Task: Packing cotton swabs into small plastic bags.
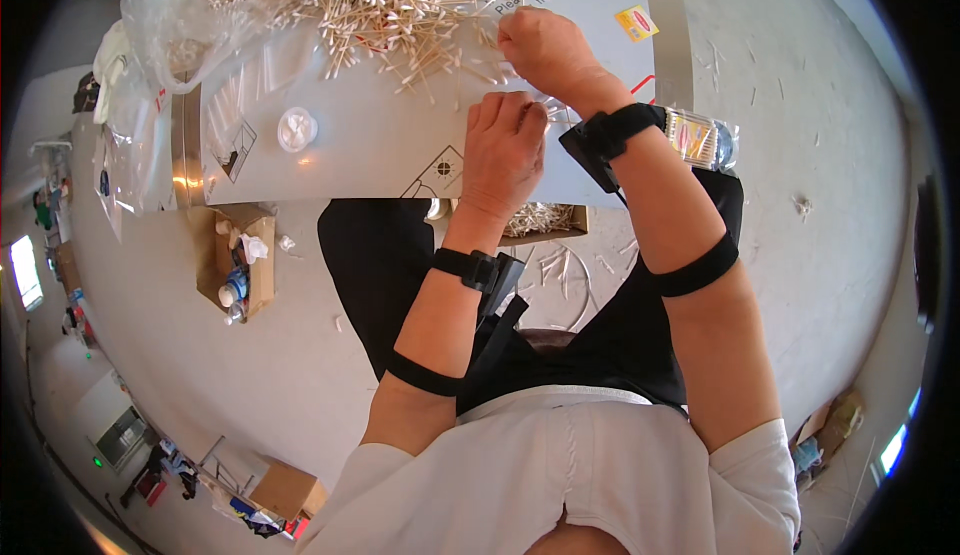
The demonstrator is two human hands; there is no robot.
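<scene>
A large heap of cotton swabs (400, 0) with white tips lies on the grey metallic tabletop (370, 145). My left hand (503, 150) is at the table's near edge, fingers curled together. White swab tips (553, 111) show just beside its thumb side, and it appears to grip these cotton swabs. Beyond it, at the heap's right edge, my right hand (552, 53) is closed with its knuckles up. Loose swabs lie by its fingertips, but what is inside its fingers is hidden.
A small round white tub (297, 129) stands on the left of the table near clear plastic bags (165, 30). Yellow cards (637, 23) lie at right. A clear pack of swabs (700, 141) sits by my right forearm. Below are an open carton (262, 265) and a swab-filled box (545, 219).
</scene>
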